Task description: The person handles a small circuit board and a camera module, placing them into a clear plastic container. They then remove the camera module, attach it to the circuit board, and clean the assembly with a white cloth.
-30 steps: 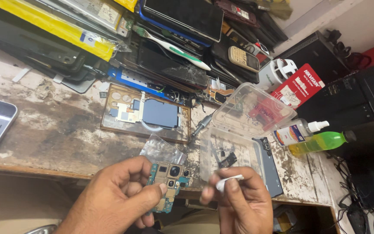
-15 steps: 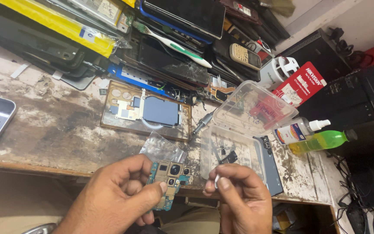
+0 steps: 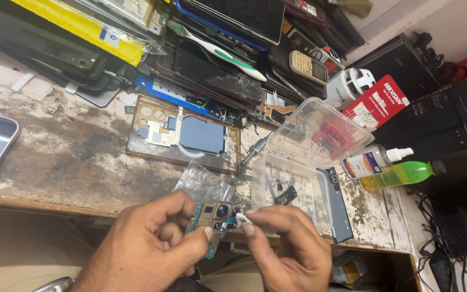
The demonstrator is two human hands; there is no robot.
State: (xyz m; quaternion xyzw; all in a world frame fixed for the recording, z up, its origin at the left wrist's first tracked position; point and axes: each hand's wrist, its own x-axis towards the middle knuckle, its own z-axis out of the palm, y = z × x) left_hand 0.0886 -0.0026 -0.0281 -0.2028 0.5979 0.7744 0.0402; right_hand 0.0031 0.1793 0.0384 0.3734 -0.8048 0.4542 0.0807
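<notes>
Below the workbench edge, I see the circuit board [image 3: 212, 221] with camera modules pinched in my left hand [image 3: 152, 254]; my right hand [image 3: 287, 254] pinches a small white piece [image 3: 242, 218] against it. Beyond lie a plastic bag [image 3: 204, 184] and an open clear box [image 3: 293, 184].

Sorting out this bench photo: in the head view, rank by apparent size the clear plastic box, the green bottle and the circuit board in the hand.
1. clear plastic box
2. green bottle
3. circuit board, though the left hand partly hides it and it is nearer the camera.
</notes>
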